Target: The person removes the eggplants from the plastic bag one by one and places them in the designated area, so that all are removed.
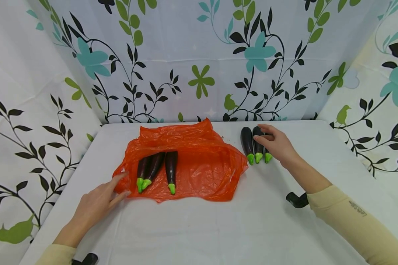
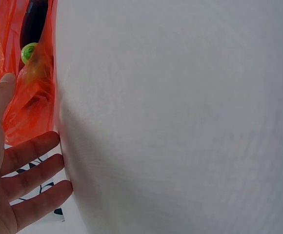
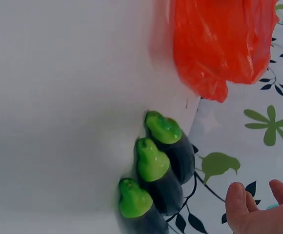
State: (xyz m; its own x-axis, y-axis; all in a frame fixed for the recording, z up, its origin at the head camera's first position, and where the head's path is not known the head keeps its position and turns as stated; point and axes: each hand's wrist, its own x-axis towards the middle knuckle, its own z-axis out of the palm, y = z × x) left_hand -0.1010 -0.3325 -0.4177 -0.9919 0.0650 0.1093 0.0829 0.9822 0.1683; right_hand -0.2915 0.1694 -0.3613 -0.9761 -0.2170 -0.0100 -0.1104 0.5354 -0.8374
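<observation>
Red bag [image 1: 202, 173] w/ 3 eggplants [image 1: 171, 169], nr tabletop [image 1: 202, 228] far edge, L hand [image 1: 97, 201] alongside, fingers extended; 3 loose eggplants [image 1: 258, 147], R hand [image 1: 278, 143] adj., unclenched.

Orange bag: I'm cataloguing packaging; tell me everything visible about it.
The orange bag is thin, wrinkled, glossy and translucent, like plastic film. It lies spread on the white table, mouth open toward the person, upper layer bunched back. Three dark eggplants lie inside toward its left, green ends nearest the opening. The left hand is at its left edge, seemingly touching it.
</observation>
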